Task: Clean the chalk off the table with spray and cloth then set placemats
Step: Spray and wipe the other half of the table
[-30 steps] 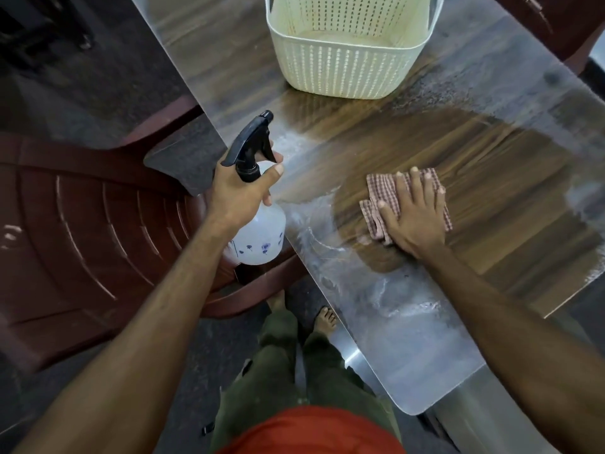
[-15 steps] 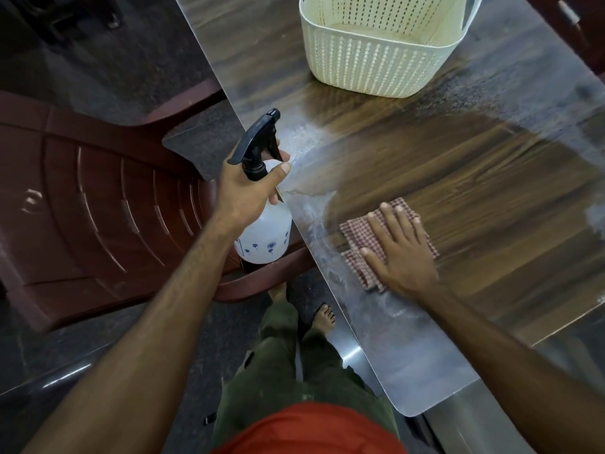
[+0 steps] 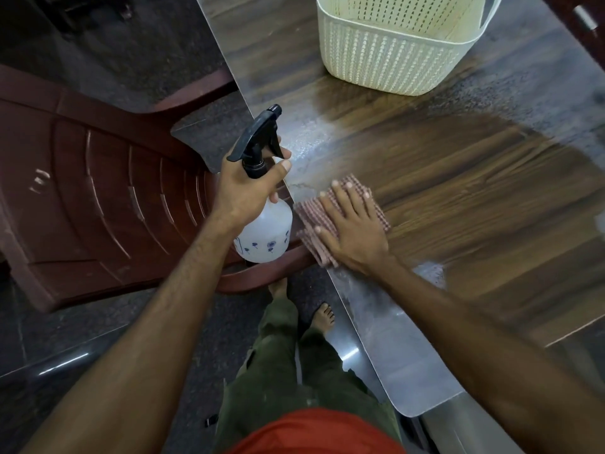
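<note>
While left hand (image 3: 244, 191) grips spray bottle (image 3: 265, 232) by its neck beside the desk (image 3: 491, 191), right hand (image 3: 355, 229) presses flat, fingers spread, on checked cloth (image 3: 311, 217) at desk edge.

Home dining area: wood-grain desk (image 3: 458, 178), maroon plastic chair (image 3: 98, 198) beside it, cream perforated basket (image 3: 386, 57), dark speckled stone floor (image 3: 98, 54).

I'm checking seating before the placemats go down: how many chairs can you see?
1: a dark red plastic chair left of the table, behind the spray bottle. Others may sit outside the view.
</note>
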A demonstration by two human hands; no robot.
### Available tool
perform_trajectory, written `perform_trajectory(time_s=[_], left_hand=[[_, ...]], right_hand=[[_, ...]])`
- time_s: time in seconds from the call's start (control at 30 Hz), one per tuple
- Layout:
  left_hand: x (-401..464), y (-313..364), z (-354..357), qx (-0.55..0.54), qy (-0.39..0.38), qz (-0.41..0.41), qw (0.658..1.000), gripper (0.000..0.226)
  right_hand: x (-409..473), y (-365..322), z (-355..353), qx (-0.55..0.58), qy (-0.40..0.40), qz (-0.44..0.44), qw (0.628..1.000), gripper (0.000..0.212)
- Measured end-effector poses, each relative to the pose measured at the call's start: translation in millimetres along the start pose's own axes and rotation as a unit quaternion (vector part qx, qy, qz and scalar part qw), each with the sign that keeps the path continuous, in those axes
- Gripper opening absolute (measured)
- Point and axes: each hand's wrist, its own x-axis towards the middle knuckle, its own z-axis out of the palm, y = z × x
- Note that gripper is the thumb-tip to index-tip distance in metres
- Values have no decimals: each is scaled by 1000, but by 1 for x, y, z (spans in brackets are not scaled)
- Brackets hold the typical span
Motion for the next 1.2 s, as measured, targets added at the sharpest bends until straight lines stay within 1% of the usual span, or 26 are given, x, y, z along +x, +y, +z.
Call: perform_trajectory(time_s=[0.07, 0.17, 0.3, 0.4, 0.5, 0.57, 0.67, 0.73, 0.8, 0.9, 1.03, 1.1, 1.13, 1.2], left_hand=[[-1, 1, -3, 0, 5, -1, 1000, 14], [-5, 1, -7, -7, 10, 2, 1000, 16], [-9, -3, -8, -10, 15, 1, 1000, 18], [-11, -6, -3, -6, 20, -10, 1000, 24], [-13, -5, -1, -2, 15, -6, 1000, 24], [-14, -4, 1, -2, 11, -7, 1000, 23], [-14, -1, 5, 5, 5, -4, 1000, 22], [-14, 0, 5, 5, 0, 1, 1000, 19], [-13, 0, 4, 2, -4, -2, 1000, 17], [-15, 0, 2, -1, -4, -3, 1000, 15], [-21, 1, 4, -3, -13, 9, 1000, 10], [-24, 2, 7, -4, -15, 10, 1000, 13], [-26, 1, 10, -1, -18, 10, 1000, 12], [-28, 1, 17, 7, -29, 6, 1000, 14]], right_hand=[[-36, 11, 5, 4, -2, -26, 1000, 75], [-57, 43, 3, -1, -5, -9, 1000, 78], [-15, 58, -11, 7, 19, 74, 997, 76], [38, 41, -22, -2, 13, 96, 995, 77], [71, 4, -21, -8, -2, 72, 997, 76], [70, -19, -14, -4, -9, 40, 999, 75], [36, -36, -2, 12, -8, -21, 1000, 73], [2, -31, 6, 10, -5, -53, 999, 71], [-33, -17, 15, 0, -9, -56, 998, 72], [-63, 22, 15, 10, 6, -13, 1000, 75], [-42, 58, 1, 18, 29, 102, 994, 74], [-21, 51, -2, 15, 30, 140, 990, 75], [-13, 43, -2, 13, 32, 145, 989, 75], [-7, 22, 1, 13, 30, 129, 991, 74]])
